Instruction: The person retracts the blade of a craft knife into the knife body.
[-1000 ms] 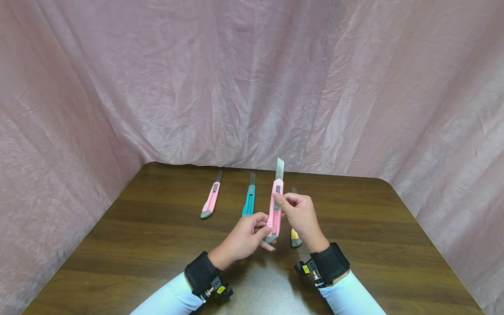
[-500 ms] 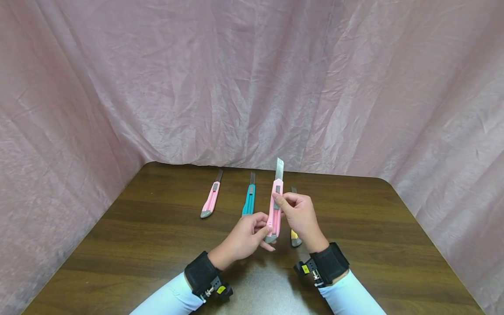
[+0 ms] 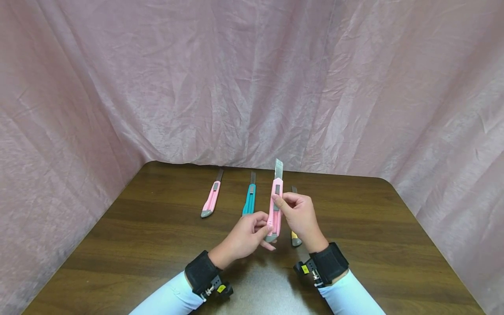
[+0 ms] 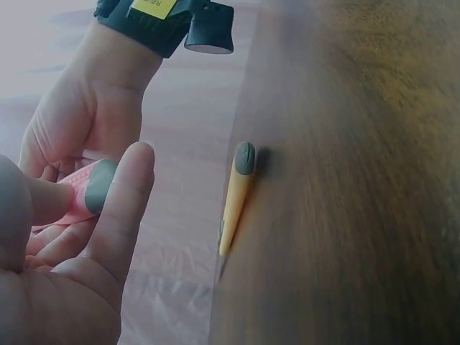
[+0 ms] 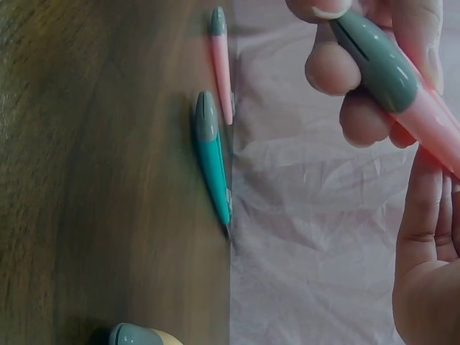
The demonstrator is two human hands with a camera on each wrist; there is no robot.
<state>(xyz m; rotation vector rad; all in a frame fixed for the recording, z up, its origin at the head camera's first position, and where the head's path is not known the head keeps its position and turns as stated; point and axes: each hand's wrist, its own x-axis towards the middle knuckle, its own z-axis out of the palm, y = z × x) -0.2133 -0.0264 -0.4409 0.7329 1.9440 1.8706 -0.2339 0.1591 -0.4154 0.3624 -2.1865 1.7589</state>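
Both hands hold a pink box cutter [image 3: 276, 188] above the table, its silver blade extended and pointing away. Near the grey end cap, the left hand [image 3: 245, 236] pinches the handle between thumb and fingers. The right hand [image 3: 302, 217] grips it higher up, its thumb on the slider. In the left wrist view the grey end cap [image 4: 100, 187] shows beside an extended finger. The right wrist view shows the same pink handle [image 5: 431, 126] from its capped end, with fingers of both hands around it.
On the brown wooden table [image 3: 130, 245] lie another pink box cutter [image 3: 211, 199], a teal one [image 3: 250, 199] and a yellow one [image 3: 296, 238] partly hidden by the right hand. Their blades are out. A pink curtain [image 3: 236, 87] hangs behind the table.
Almost nothing differs. The held box cutter's blade tip sits very slightly lower and to the left, and both hands keep their grip.
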